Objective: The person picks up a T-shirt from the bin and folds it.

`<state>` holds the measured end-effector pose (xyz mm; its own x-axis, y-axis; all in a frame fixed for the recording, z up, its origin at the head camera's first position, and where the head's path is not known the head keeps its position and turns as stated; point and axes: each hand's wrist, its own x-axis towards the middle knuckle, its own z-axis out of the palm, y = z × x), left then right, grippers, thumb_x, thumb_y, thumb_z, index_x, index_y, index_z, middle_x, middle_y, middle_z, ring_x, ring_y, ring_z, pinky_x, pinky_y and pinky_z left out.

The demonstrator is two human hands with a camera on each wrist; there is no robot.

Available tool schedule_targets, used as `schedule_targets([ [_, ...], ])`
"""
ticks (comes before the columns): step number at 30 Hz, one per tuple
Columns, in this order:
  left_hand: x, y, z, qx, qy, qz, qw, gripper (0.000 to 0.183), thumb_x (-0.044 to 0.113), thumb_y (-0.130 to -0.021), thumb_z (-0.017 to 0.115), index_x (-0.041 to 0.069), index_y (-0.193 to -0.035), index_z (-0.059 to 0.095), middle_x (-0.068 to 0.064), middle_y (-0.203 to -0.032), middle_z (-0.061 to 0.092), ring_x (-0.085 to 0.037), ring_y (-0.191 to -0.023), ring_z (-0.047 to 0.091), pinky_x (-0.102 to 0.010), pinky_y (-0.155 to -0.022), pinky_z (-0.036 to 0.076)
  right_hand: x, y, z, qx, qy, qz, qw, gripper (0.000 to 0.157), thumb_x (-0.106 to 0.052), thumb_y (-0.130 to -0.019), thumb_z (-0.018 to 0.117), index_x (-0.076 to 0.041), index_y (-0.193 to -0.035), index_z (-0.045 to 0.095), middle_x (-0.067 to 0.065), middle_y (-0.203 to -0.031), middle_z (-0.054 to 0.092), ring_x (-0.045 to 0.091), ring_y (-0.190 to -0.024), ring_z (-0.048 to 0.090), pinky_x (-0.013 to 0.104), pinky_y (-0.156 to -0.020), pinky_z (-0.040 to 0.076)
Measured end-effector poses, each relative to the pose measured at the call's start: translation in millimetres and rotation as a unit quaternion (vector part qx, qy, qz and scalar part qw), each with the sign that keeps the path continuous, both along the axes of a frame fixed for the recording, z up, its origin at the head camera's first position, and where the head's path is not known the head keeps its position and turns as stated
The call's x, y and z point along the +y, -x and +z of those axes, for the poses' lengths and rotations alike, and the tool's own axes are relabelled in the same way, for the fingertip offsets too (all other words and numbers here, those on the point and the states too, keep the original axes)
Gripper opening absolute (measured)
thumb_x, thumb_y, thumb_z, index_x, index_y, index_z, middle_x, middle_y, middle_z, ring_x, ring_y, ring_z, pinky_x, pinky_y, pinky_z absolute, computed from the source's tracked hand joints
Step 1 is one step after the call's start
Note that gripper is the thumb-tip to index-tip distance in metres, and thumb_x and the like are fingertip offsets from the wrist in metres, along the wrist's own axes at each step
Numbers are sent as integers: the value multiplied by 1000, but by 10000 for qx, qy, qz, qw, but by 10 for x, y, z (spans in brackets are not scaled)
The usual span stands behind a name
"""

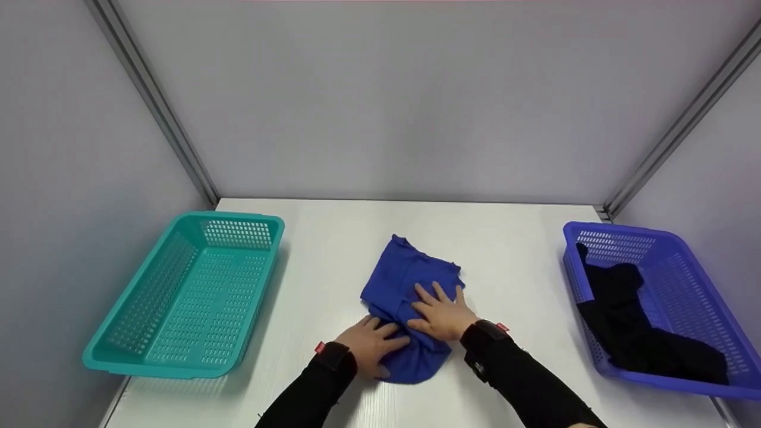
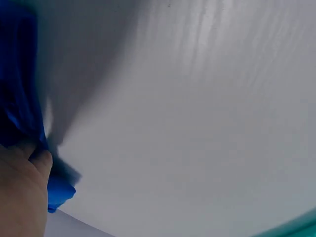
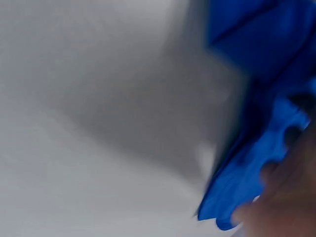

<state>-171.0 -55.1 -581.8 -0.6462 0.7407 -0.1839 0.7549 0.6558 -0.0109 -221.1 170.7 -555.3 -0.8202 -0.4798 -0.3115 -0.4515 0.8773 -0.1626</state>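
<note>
- Pale panels [image 1: 380, 101] rise behind and at both sides of a white worktop [image 1: 321, 238]; clock directions run from the centre of the head view's cloth, twelve being away from the person.
- Blue cloth [image 1: 399, 279] lies around the middle of the worktop, nearer the person than the back panel.
- Left hand [image 1: 367, 346] rests on the cloth's eight o'clock edge, fingers spread.
- Right hand [image 1: 443, 316] lies on the cloth towards four o'clock, fingers fanned wide over it.
- Folding looks, in my judgement, partway: the end towards twelve lies fairly flat with an uneven edge, while the end towards six is rounded and rumpled. Squaring and smoothing seem left to do.
- Both hands cover part of the cloth, so some folds cannot be read; the right wrist view is blurred.
- Dark sleeves [image 1: 306, 389] come in from seven and five o'clock.
- Teal basket [image 1: 205, 297] sits at nine o'clock, well apart from the cloth.
- Violet basket [image 1: 672, 303] sits at three o'clock, also well apart, with black clothing [image 1: 630, 327] heaped along its near-left side.
</note>
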Motion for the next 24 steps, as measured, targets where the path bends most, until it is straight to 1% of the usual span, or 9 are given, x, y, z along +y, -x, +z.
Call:
schedule_targets([
  [4, 179, 15, -3, -509, -457, -23, 9977, 91, 54, -83, 77, 30, -160, 34, 1, -165, 35, -33, -147, 40, -43, -121, 31, 18, -34, 41, 1122, -733, -784, 9879, 59, -50, -102, 53, -23, -154, 47, 11, -164, 34, 46, -151, 27, 78, -114, 12],
  [6, 251, 13, -17, -457, -592, -63, 9972, 83, 53, -85, 75, 29, -156, 40, -1, -165, 35, -32, -147, 39, -44, -121, 32, 42, -43, 31, 1596, -693, -1050, 9791, 60, -46, -101, 58, -21, -155, 47, 15, -162, 37, 48, -148, 31, 78, -112, 16],
  [8, 304, 0, -26, -245, -511, 12, 9984, 72, 54, -89, 70, 32, -153, 46, 0, -163, 37, -29, -147, 41, -45, -119, 34, 64, -59, 10, 2011, -356, -1041, 9734, 57, -40, -101, 61, -17, -152, 50, 18, -158, 43, 49, -144, 38, 78, -111, 22],
  [10, 330, -13, -45, 44, -244, 247, 9994, 61, 57, -95, 61, 37, -151, 49, 4, -162, 40, -26, -146, 42, -48, -118, 35, 74, -100, -12, 2351, 190, -743, 9689, 49, -31, -100, 64, -11, -145, 56, 20, -151, 51, 48, -138, 46, 75, -109, 29],
  [12, 342, -18, -78, 271, 8, 625, 9977, 57, 60, -98, 54, 43, -152, 47, 8, -161, 41, -25, -145, 43, -51, -117, 36, 70, -171, -40, 2717, 669, -184, 9599, 38, -23, -99, 66, -7, -133, 62, 20, -137, 59, 43, -128, 56, 67, -106, 38],
  [16, 346, -3, -152, 754, 291, 1249, 9889, 59, 63, -98, 51, 46, -153, 43, 12, -160, 42, -26, -143, 46, -55, -115, 36, 38, -381, -114, 3352, 882, 859, 9341, 17, -18, -94, 67, -9, -109, 68, 9, -103, 61, 28, -98, 65, 52, -91, 49],
  [18, 336, 13, -177, 886, 152, 1430, 9856, 63, 61, -97, 54, 41, -156, 41, 10, -159, 43, -29, -142, 47, -54, -114, 37, 12, -507, -170, 3204, 744, 1055, 9384, 22, -25, -96, 67, -11, -112, 69, 8, -105, 64, 26, -96, 66, 53, -89, 49],
  [21, 287, 50, -135, 825, -354, 1568, 9835, 69, 52, -98, 59, 28, -159, 37, 5, -155, 50, -32, -138, 51, -52, -113, 40, -11, -645, -252, 2320, 522, 957, 9666, 41, -39, -101, 60, -13, -131, 67, 12, -127, 67, 34, -114, 66, 64, -98, 44],
  [24, 207, 96, -45, 552, -1024, 1532, 9813, 72, 37, -98, 62, 18, -161, 33, -2, -151, 55, -35, -137, 52, -51, -112, 41, 18, -634, -295, 1614, 394, 653, 9839, 52, -48, -103, 52, -13, -140, 62, 15, -143, 60, 44, -129, 57, 77, -105, 31],
])
